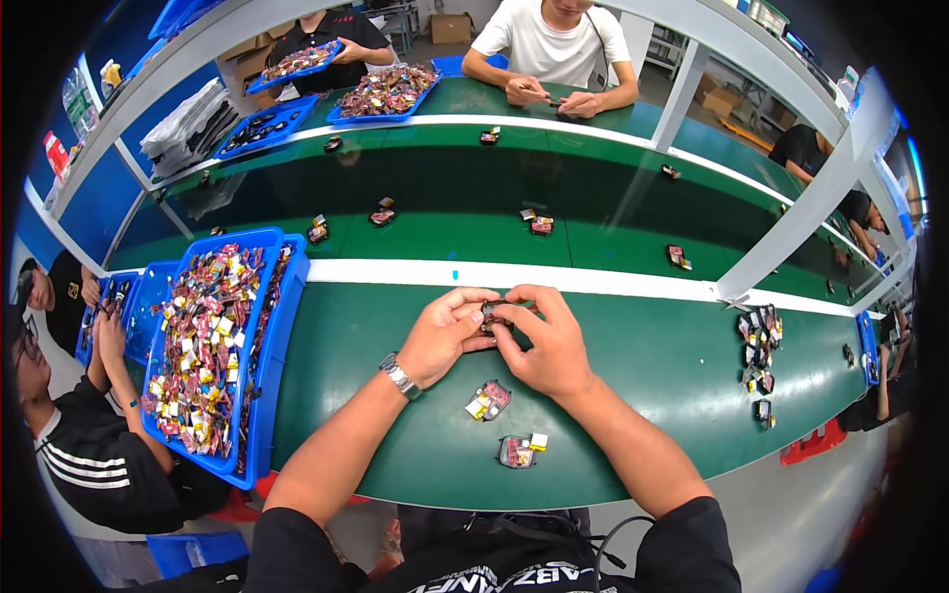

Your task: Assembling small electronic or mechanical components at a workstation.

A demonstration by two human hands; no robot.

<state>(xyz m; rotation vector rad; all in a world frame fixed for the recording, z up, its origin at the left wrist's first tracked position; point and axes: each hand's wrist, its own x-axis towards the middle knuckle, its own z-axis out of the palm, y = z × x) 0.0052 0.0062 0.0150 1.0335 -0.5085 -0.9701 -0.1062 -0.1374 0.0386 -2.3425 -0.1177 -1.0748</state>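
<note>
Between both hands, over the green worktop, sits a small black plastic casing [491, 314], mostly covered by my fingers. My left hand [447, 336], with a metal watch at the wrist, has its fingers closed round the casing's left side. From the right, my right hand [542, 341] pinches it between thumb and fingertips. Just below my hands lies an open casing with a red circuit board and a yellow-white piece [487, 400]. Nearer me rests a similar dark casing [517, 452], a yellow-white piece sticking out at its right.
A blue tray [287, 326] heaped with small red, white and yellow parts stands at my left. A cluster of assembled casings [759, 346] lies to the right. Beyond the white rail [395, 272], a green conveyor belt [613, 237] carries scattered units. Several people work around; metal posts [781, 217] rise at right.
</note>
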